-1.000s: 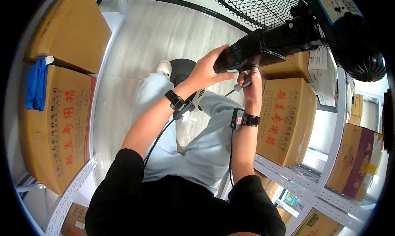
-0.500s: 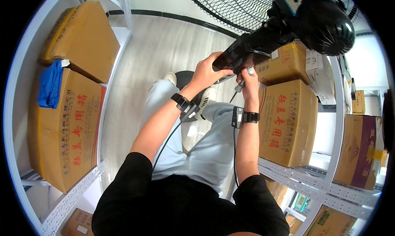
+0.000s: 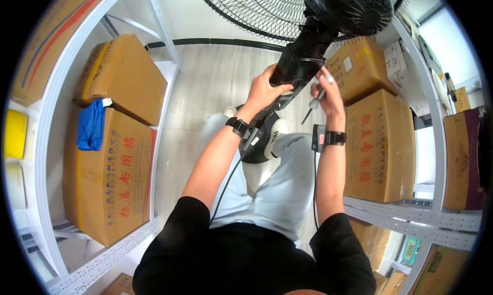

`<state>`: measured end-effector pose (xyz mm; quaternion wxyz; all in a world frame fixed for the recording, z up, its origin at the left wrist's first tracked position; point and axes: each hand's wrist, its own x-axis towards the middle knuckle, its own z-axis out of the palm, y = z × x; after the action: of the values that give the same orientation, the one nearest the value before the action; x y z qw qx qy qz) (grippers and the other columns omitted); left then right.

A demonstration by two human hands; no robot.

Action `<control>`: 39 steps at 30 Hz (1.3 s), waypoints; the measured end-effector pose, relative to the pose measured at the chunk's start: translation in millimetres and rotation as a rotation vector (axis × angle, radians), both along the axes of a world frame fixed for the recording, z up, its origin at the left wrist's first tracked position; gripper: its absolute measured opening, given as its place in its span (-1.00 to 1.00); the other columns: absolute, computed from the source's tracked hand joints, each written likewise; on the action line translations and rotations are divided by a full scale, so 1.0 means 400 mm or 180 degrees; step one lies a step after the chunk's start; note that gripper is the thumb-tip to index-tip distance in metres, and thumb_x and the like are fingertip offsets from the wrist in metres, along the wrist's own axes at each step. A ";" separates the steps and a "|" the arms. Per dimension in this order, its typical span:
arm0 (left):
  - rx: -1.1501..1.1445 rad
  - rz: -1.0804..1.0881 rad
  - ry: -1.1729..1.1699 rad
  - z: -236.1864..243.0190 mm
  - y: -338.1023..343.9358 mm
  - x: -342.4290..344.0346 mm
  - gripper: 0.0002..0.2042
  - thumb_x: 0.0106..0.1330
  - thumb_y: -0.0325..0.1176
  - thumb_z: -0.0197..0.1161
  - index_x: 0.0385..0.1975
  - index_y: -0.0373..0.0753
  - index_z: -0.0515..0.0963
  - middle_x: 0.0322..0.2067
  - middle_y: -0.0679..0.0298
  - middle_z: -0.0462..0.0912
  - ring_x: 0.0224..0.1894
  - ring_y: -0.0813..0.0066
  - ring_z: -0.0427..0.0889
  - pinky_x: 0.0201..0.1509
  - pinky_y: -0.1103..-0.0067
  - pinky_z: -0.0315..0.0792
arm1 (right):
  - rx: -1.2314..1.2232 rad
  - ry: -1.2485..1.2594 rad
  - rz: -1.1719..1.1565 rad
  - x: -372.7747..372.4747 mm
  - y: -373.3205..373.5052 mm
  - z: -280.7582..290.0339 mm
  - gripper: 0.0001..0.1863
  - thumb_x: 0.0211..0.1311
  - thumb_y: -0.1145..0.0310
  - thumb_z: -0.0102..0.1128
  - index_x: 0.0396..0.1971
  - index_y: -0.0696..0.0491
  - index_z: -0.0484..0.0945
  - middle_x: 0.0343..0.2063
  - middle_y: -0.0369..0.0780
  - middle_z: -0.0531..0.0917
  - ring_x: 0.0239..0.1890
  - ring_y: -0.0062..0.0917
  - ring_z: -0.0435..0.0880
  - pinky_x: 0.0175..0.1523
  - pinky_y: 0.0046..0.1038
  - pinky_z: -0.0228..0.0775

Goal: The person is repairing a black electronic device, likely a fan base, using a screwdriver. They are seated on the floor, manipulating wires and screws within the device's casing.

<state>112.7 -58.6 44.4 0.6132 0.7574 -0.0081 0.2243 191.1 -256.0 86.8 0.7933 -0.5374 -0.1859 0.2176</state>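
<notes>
A black standing fan hangs over the upper middle, with its wire grille [image 3: 241, 4], rounded motor housing [image 3: 354, 10] and neck [image 3: 303, 58]. My left hand [image 3: 264, 94] is wrapped round the lower part of the neck, thumb across its front. My right hand [image 3: 331, 97] grips a screwdriver [image 3: 319, 97] with a grey handle, its dark shaft pointing down and left beside the neck; its fingertips are close to the neck's right side, and I cannot tell if they touch. The round black base [image 3: 251, 156] stands on the floor at my feet.
Metal shelving [image 3: 67, 243] with cardboard boxes [image 3: 108, 192] and a blue cloth [image 3: 91, 125] lines the left side. More shelving [image 3: 439, 166] holds boxes [image 3: 380, 146] and a white carton [image 3: 405, 74] on the right. Grey flooring [image 3: 205, 74] runs between them to a dark skirting.
The view has shifted, showing more left shelving. The fan neck now stands more upright. My right hand and screwdriver have moved slightly apart from the neck's underside to its right.
</notes>
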 end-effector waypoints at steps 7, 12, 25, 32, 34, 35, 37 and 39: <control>-0.0363 -0.0211 0.0150 -0.003 0.002 0.009 -0.40 -0.01 -0.26 0.47 0.02 -0.35 0.39 -0.28 0.20 0.63 -0.24 0.46 0.61 -0.07 0.53 0.47 | -0.0886 -0.0027 -0.0211 0.002 0.048 0.071 -0.63 0.18 0.08 0.28 -0.21 0.06 0.50 -0.56 -0.43 0.50 -0.66 -0.78 0.41 -0.55 -0.70 0.19; -0.0010 -0.0101 -0.0132 0.025 0.003 0.014 -0.39 -0.02 -0.25 0.48 0.01 -0.36 0.37 -0.23 0.18 0.62 -0.19 0.41 0.61 -0.05 0.50 0.47 | -0.0841 -0.0204 -0.0348 -0.006 0.061 0.065 -0.67 0.21 0.13 0.26 -0.20 0.07 0.55 -0.53 -0.44 0.50 -0.64 -0.79 0.38 -0.55 -0.70 0.19; 0.0121 -0.0076 0.0115 0.069 0.020 0.012 -0.41 -0.05 -0.24 0.50 -0.03 -0.33 0.40 -0.26 0.14 0.65 -0.20 0.40 0.65 -0.10 0.52 0.50 | -0.0962 -0.0116 0.0045 0.003 0.054 0.030 -0.66 0.22 0.12 0.24 -0.17 0.07 0.56 -0.48 -0.43 0.53 -0.60 -0.82 0.38 -0.54 -0.73 0.19; -0.0005 -0.0094 0.0112 0.041 0.028 0.017 -0.42 -0.03 -0.26 0.49 -0.03 -0.34 0.41 -0.23 0.14 0.65 -0.19 0.41 0.66 -0.09 0.54 0.49 | -0.0744 0.0069 -0.0066 -0.022 0.069 0.020 -0.53 0.19 0.11 0.27 0.01 0.08 0.51 -0.45 -0.43 0.54 -0.61 -0.81 0.38 -0.54 -0.72 0.20; 0.0010 -0.0276 0.0136 0.034 0.026 0.022 -0.40 0.09 -0.36 0.43 0.11 -0.37 0.29 -0.12 0.15 0.57 -0.08 0.43 0.59 0.00 0.57 0.45 | -0.0510 0.0167 -0.0048 -0.037 0.060 0.003 -0.45 0.19 0.10 0.27 0.12 0.06 0.44 -0.43 -0.41 0.53 -0.61 -0.79 0.40 -0.54 -0.71 0.23; -0.0006 -0.0278 0.0136 0.030 0.025 0.025 -0.40 0.09 -0.37 0.42 0.10 -0.38 0.28 -0.10 0.14 0.56 -0.06 0.43 0.57 0.02 0.57 0.44 | -0.0409 0.0237 -0.0202 -0.046 0.057 -0.017 -0.44 0.19 0.10 0.26 0.12 0.07 0.43 -0.39 -0.39 0.55 -0.61 -0.78 0.41 -0.53 -0.71 0.24; -0.0034 -0.0238 0.0133 0.024 0.027 0.035 -0.40 0.10 -0.37 0.42 0.10 -0.38 0.27 -0.06 0.13 0.54 -0.02 0.42 0.55 0.06 0.56 0.42 | -0.0206 0.0371 -0.0467 -0.064 0.059 -0.048 -0.43 0.20 0.08 0.25 0.14 0.08 0.42 -0.31 -0.34 0.60 -0.61 -0.77 0.42 -0.53 -0.71 0.25; -0.0088 -0.0278 0.0117 0.022 0.026 0.041 -0.38 0.10 -0.36 0.42 0.12 -0.38 0.26 -0.04 0.14 0.53 0.00 0.42 0.54 0.09 0.54 0.40 | 0.0208 0.0360 -0.0594 -0.084 0.044 -0.085 -0.43 0.22 0.06 0.20 0.12 0.11 0.42 -0.10 -0.19 0.61 -0.60 -0.75 0.45 -0.51 -0.70 0.29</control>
<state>128.9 -48.2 53.1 0.6328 0.7518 -0.0269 0.1834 157.4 -238.4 52.9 0.8364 -0.5131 -0.0970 0.1666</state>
